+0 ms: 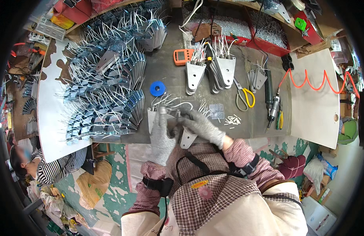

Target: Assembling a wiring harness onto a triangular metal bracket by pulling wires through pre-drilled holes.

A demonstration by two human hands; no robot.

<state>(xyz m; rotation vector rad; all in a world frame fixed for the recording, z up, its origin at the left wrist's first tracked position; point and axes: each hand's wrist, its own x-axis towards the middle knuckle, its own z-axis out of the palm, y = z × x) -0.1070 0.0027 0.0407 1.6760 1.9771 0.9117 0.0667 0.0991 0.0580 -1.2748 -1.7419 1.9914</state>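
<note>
My left hand (162,135), in a grey glove, is at the bench's near edge with fingers stretched upward and thumb apart. It covers part of a grey metal plate (151,118) with white wires. My right hand (203,126), gloved too, reaches in from the right with fingers bent together toward the left one. What its fingertips hold is hidden. Beneath it a triangular metal plate with holes (188,139) pokes out toward me. White wires (186,104) curl just beyond both hands. A blue spool (157,88) lies beyond my left hand.
Stacked wired plates (107,82) fill the left. Farther off are an orange meter (182,57) and more plates (226,70). Rightward lie white tubes (232,120), yellow-handled scissors (245,98), a screwdriver tool (273,110) and a coiled orange hose (315,87). Another person (44,167) sits at left.
</note>
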